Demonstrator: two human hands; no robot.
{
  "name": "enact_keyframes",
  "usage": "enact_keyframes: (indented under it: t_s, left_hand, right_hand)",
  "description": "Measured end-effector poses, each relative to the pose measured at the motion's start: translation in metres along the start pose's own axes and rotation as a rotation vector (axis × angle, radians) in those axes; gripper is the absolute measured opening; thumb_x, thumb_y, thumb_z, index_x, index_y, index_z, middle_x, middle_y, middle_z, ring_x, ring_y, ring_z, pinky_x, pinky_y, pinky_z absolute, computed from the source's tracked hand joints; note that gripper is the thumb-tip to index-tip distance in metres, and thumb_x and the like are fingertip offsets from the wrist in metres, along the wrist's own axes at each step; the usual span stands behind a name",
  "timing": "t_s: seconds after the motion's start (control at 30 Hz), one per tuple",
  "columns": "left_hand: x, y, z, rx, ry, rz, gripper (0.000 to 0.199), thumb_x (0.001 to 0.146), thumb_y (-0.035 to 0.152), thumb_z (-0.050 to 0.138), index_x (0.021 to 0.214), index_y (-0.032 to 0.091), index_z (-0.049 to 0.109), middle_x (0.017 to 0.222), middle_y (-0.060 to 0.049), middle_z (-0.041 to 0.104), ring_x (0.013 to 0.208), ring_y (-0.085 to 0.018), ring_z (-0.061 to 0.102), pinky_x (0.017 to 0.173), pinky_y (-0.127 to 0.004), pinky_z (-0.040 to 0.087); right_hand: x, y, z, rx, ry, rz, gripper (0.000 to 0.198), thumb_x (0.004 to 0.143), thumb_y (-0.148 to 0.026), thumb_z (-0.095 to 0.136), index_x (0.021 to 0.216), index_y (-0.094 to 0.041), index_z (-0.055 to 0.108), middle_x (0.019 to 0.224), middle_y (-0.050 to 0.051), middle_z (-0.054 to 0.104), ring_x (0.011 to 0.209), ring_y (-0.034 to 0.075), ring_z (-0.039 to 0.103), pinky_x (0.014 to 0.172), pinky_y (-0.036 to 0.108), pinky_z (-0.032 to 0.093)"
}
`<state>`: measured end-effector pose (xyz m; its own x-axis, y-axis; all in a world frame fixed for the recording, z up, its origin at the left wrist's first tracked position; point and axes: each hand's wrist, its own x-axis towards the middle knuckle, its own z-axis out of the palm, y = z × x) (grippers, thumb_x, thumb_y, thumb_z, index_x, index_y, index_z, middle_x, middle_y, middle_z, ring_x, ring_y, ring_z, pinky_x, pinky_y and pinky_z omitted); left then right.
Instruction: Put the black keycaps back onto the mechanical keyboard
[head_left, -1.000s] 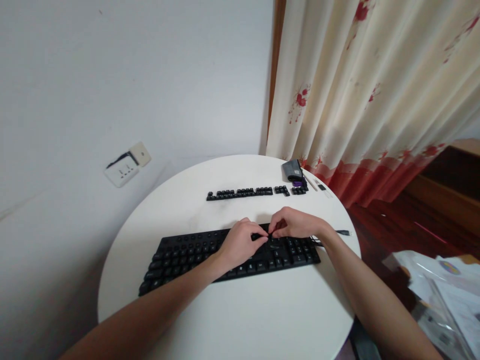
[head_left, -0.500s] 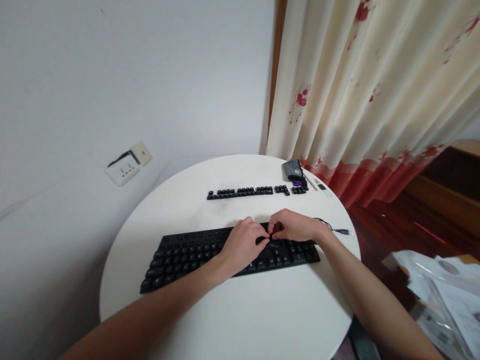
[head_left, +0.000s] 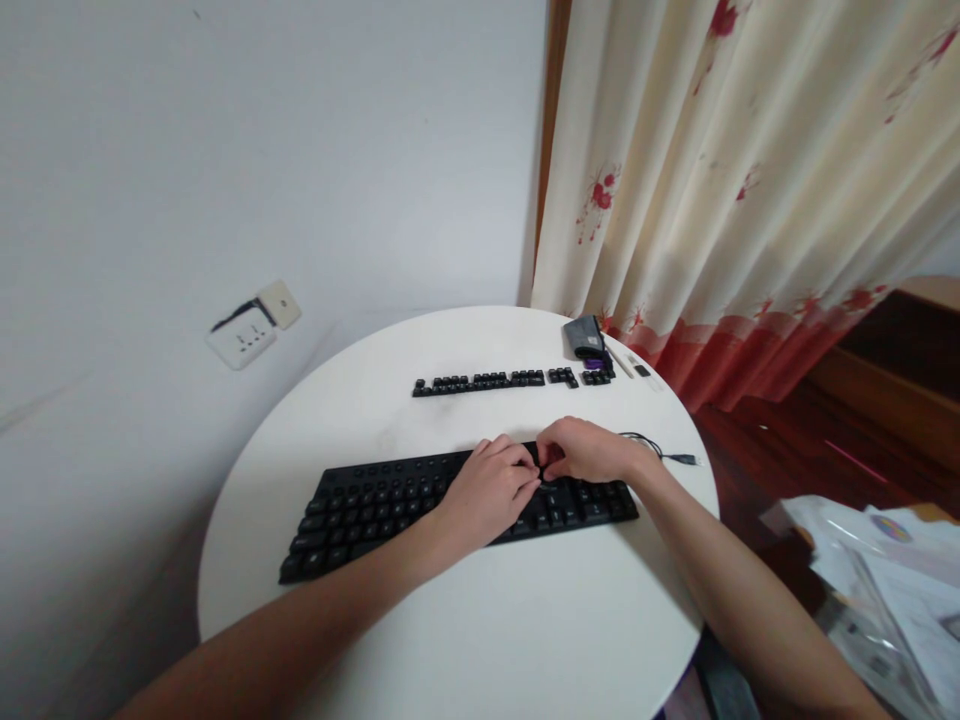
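Cable [head_left: 646, 440] sits differently vs a second ago: more of its loop shows past the right wrist. Left hand [head_left: 487, 495] is a touch further right, fingers bunched tighter; right hand [head_left: 589, 450] about same spot.

Both hands meet over the right half of the black keyboard [head_left: 379, 510], flat on the desk [head_left: 570, 600]. Thumbs and fingers drawn in, pinch-like, tips almost meeting. Can't tell if anything is between them, too small and hidden.

Status, my read: partway. Loose black keys [head_left: 491, 382] are laid out in grouped rows behind the keyboard, well apart from it. Its front rows look populated; upper rows look stubby, can't confirm. Nothing sure under the hands.

Around: grey pouch [head_left: 583, 338], purple item [head_left: 593, 364] and pale stick [head_left: 621, 360] near the right end of the loose keys. Blockers: left hand and forearm cover mid-keyboard.
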<state>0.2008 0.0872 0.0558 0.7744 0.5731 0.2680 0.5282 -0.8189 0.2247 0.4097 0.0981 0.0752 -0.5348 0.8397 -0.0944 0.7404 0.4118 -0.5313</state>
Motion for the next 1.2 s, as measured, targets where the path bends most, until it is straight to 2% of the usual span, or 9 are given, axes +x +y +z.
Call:
enact_keyframes:
  t_s: [0.2, 0.4, 0.57, 0.7, 0.8, 0.97, 1.13, 1.2]
  left_hand:
    - [-0.004, -0.004, 0.006, -0.025, 0.012, -0.004, 0.02, 0.095, 0.026, 0.055, 0.092, 0.023, 0.075, 0.103, -0.004, 0.067, 0.103, -0.022, 0.054, 0.088, -0.039, 0.043]
    - [-0.007, -0.005, 0.011, -0.043, 0.033, 0.011, 0.022, 0.095, 0.026, 0.054, 0.091, 0.023, 0.075, 0.102, -0.005, 0.065, 0.1, -0.022, 0.055, 0.088, -0.039, 0.044]
    - [-0.006, -0.005, 0.005, -0.059, 0.04, -0.004, 0.021, 0.095, 0.025, 0.054, 0.092, 0.024, 0.075, 0.103, -0.003, 0.066, 0.101, -0.021, 0.055, 0.087, -0.038, 0.044]
    - [-0.004, -0.005, 0.001, -0.084, 0.091, -0.041, 0.025, 0.097, 0.023, 0.049, 0.09, 0.022, 0.073, 0.1, -0.003, 0.067, 0.096, -0.02, 0.056, 0.087, -0.037, 0.044]
    - [-0.004, -0.005, 0.002, -0.078, 0.105, -0.05, 0.024, 0.097, 0.022, 0.049, 0.091, 0.021, 0.072, 0.096, -0.004, 0.066, 0.095, -0.02, 0.056, 0.086, -0.037, 0.044]
    - [-0.004, -0.005, 0.004, -0.049, 0.091, -0.037, 0.023, 0.095, 0.022, 0.051, 0.087, 0.021, 0.073, 0.093, -0.004, 0.065, 0.093, -0.02, 0.055, 0.083, -0.037, 0.043]
    - [-0.003, -0.003, 0.005, -0.034, 0.061, -0.037, 0.022, 0.092, 0.021, 0.054, 0.084, 0.021, 0.074, 0.091, -0.004, 0.064, 0.092, -0.02, 0.055, 0.082, -0.037, 0.044]
    - [-0.003, -0.003, 0.005, -0.038, 0.075, -0.036, 0.024, 0.094, 0.021, 0.051, 0.085, 0.021, 0.074, 0.092, -0.005, 0.064, 0.093, -0.021, 0.055, 0.083, -0.037, 0.043]
  right_hand:
    - [0.002, -0.007, 0.002, -0.103, 0.014, 0.096, 0.008, 0.071, -0.021, 0.073, 0.078, -0.021, 0.068, 0.074, 0.0, 0.068, 0.068, 0.015, 0.057, 0.058, 0.025, 0.032]
    - [0.005, -0.003, 0.005, -0.124, -0.011, 0.13, 0.01, 0.07, -0.021, 0.074, 0.079, -0.021, 0.068, 0.075, 0.001, 0.068, 0.069, 0.015, 0.057, 0.058, 0.025, 0.032]
    - [0.003, 0.008, 0.002, 0.053, -0.042, 0.044, 0.012, 0.073, -0.022, 0.074, 0.082, -0.019, 0.068, 0.072, -0.001, 0.065, 0.065, 0.013, 0.056, 0.059, 0.024, 0.035]
    - [0.003, 0.015, -0.001, 0.113, 0.063, 0.003, 0.008, 0.082, -0.025, 0.066, 0.081, -0.017, 0.067, 0.069, 0.0, 0.063, 0.064, 0.012, 0.053, 0.06, 0.024, 0.035]
    - [0.003, 0.015, -0.002, 0.091, 0.114, 0.034, 0.012, 0.081, -0.028, 0.067, 0.077, -0.016, 0.066, 0.066, -0.001, 0.06, 0.062, 0.012, 0.05, 0.059, 0.025, 0.033]
    - [0.005, 0.009, -0.001, 0.015, 0.055, 0.06, 0.013, 0.076, -0.026, 0.072, 0.072, -0.017, 0.064, 0.067, -0.001, 0.061, 0.061, 0.011, 0.049, 0.056, 0.024, 0.031]
    - [0.006, 0.002, 0.001, -0.1, 0.059, 0.149, 0.013, 0.074, -0.028, 0.074, 0.072, -0.019, 0.065, 0.072, 0.001, 0.064, 0.064, 0.013, 0.051, 0.057, 0.026, 0.031]
    - [0.005, 0.002, 0.0, -0.097, 0.057, 0.143, 0.013, 0.075, -0.028, 0.074, 0.073, -0.018, 0.066, 0.073, 0.001, 0.064, 0.065, 0.014, 0.051, 0.058, 0.026, 0.031]
